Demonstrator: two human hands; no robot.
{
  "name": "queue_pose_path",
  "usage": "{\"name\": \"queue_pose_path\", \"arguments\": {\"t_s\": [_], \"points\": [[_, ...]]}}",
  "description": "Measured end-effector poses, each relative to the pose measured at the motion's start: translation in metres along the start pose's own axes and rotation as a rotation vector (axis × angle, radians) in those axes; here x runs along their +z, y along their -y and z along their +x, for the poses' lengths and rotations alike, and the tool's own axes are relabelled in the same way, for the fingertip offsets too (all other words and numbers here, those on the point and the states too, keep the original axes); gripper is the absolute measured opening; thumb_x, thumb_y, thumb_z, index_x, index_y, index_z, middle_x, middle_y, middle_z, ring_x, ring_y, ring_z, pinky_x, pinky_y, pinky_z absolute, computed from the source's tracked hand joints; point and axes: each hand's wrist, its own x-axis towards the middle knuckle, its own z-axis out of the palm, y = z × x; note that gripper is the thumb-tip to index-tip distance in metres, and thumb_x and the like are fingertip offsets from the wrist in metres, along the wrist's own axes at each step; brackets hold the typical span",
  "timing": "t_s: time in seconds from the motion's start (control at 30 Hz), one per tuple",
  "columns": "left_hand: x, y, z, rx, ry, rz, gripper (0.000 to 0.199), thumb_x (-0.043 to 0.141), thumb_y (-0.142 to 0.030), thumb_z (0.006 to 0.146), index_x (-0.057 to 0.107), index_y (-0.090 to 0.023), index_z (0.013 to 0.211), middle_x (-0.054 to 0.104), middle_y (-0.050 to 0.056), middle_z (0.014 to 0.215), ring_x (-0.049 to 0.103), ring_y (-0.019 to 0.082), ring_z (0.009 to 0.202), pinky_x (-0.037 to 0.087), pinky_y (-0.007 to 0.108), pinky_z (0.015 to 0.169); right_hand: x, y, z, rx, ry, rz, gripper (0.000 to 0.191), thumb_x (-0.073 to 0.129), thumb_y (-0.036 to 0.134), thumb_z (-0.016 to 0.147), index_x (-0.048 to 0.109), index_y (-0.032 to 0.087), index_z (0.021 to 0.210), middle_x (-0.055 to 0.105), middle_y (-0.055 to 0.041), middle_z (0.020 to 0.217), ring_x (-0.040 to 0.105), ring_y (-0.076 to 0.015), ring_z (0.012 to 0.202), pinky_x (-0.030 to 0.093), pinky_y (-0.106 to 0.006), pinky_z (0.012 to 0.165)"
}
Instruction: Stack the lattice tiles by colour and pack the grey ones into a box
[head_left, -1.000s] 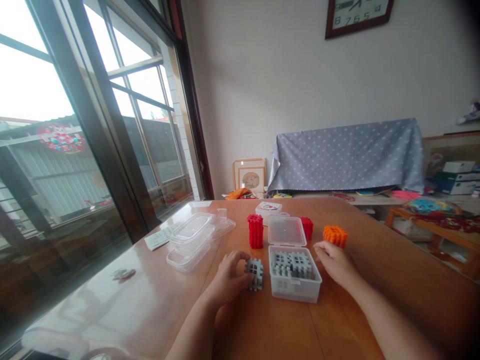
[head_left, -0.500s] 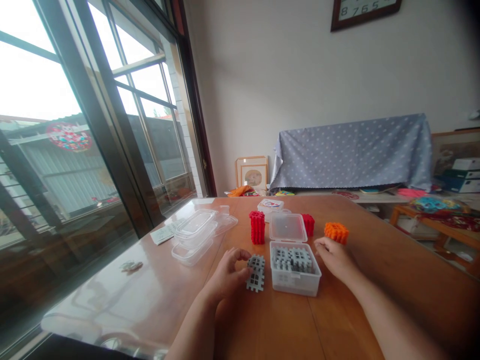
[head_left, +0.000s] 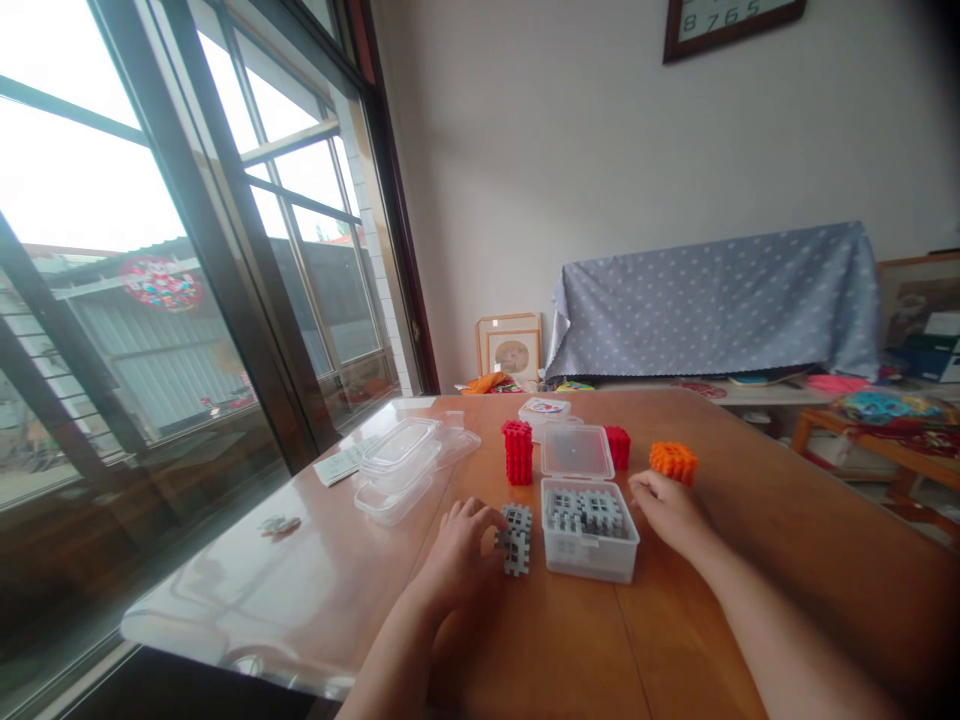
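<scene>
My left hand (head_left: 469, 545) has its thumb and fingers at the left edge of a stack of grey notched building blocks (head_left: 516, 540) with window-like openings, which stands on the table. Just right of it, a clear plastic box (head_left: 592, 560) has its lid (head_left: 577, 453) tipped open at the back and more grey blocks (head_left: 589, 510) inside. Beside the box's right wall, my right hand (head_left: 667, 510) rests with fingers curled together; nothing shows in them. Beyond that hand sits a bundle of orange blocks (head_left: 673, 462).
A red block stack (head_left: 517, 455) stands behind the grey one, and another red bundle (head_left: 617, 447) sits behind the box. Clear lids and containers (head_left: 397, 465) lie at left, near a paper slip (head_left: 341, 465). A further clear container (head_left: 545, 410) stands at the back of the wooden table (head_left: 547, 660).
My view has shifted slightly, moving the scene a little to the right. The left hand's fingers have shifted slightly at the grey stack's edge. My right hand stays beside the box.
</scene>
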Motion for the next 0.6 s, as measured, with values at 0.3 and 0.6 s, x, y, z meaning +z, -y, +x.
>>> {"name": "queue_pose_path", "arguments": {"t_s": [0.3, 0.6], "points": [[-0.015, -0.001, -0.008, -0.015, -0.043, -0.303, 0.004, 0.064, -0.018, 0.084, 0.065, -0.021, 0.087, 0.067, 0.003, 0.092, 0.058, 0.018, 0.087, 0.046, 0.031, 0.082, 0.001, 0.002, 0.0, -0.01, -0.023, -0.026, 0.025, 0.049, 0.042, 0.09, 0.069, 0.027, 0.093, 0.074, -0.0004, 0.079, 0.067, -0.0193, 0.072, 0.045, -0.028, 0.068], [-0.035, -0.061, 0.036, 0.045, -0.21, -0.415, 0.012, 0.062, -0.032, 0.091, 0.066, -0.021, 0.092, 0.069, 0.003, 0.093, 0.061, 0.018, 0.091, 0.045, 0.03, 0.086, 0.002, 0.007, -0.001, -0.044, -0.05, -0.031, 0.024, 0.048, 0.039, 0.09, 0.067, 0.025, 0.089, 0.073, -0.0006, 0.078, 0.065, -0.0184, 0.071, 0.043, -0.027, 0.066]]}}
